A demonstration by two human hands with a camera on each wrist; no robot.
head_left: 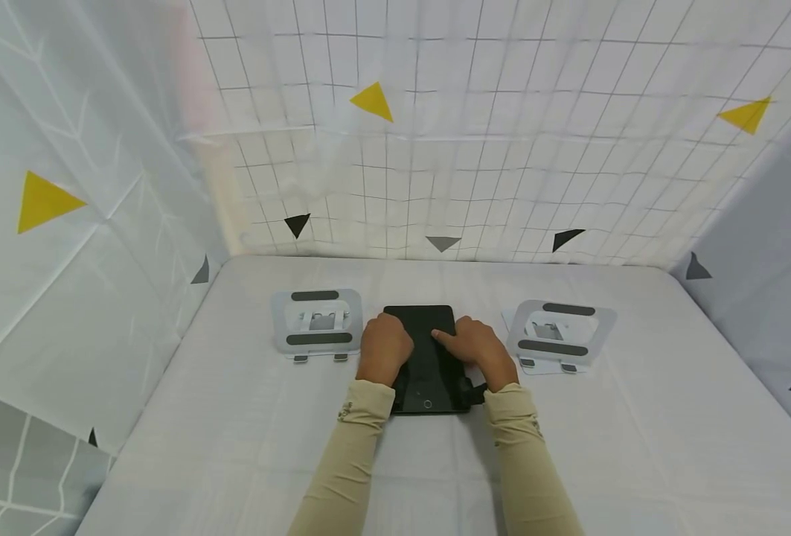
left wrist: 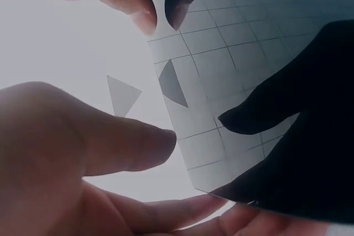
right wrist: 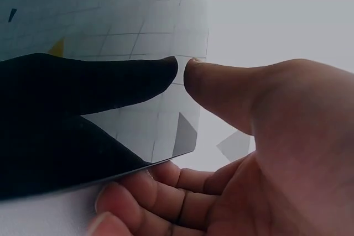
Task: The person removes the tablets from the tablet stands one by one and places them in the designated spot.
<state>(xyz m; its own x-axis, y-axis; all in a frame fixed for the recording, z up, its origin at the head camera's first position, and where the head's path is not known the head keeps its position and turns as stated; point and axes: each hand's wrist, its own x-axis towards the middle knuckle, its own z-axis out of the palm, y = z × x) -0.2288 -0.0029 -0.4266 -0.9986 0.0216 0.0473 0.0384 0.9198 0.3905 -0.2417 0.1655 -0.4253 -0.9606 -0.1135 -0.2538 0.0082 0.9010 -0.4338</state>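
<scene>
A black tablet [head_left: 427, 372] with a round button at its near end lies lengthwise between the two hands. The left hand [head_left: 385, 344] holds its left edge; in the left wrist view the thumb [left wrist: 138, 146] is at the edge and the fingers reach underneath. The right hand [head_left: 477, 348] grips the opposite edge. Its thumb [right wrist: 221, 81] bears on the edge of the glossy screen [right wrist: 138, 42], while the other fingers curl below. The screen mirrors both hands and the gridded sheet. Whether the tablet's underside touches the table cannot be told.
Two silver-grey stands with dark pads flank the tablet, a left stand [head_left: 318, 339] and a right stand [head_left: 552, 348]. All rest on a white-covered table [head_left: 248, 454]. Behind it hangs a gridded sheet [head_left: 462, 171] with yellow, black and grey triangles; sheets also hang at both sides.
</scene>
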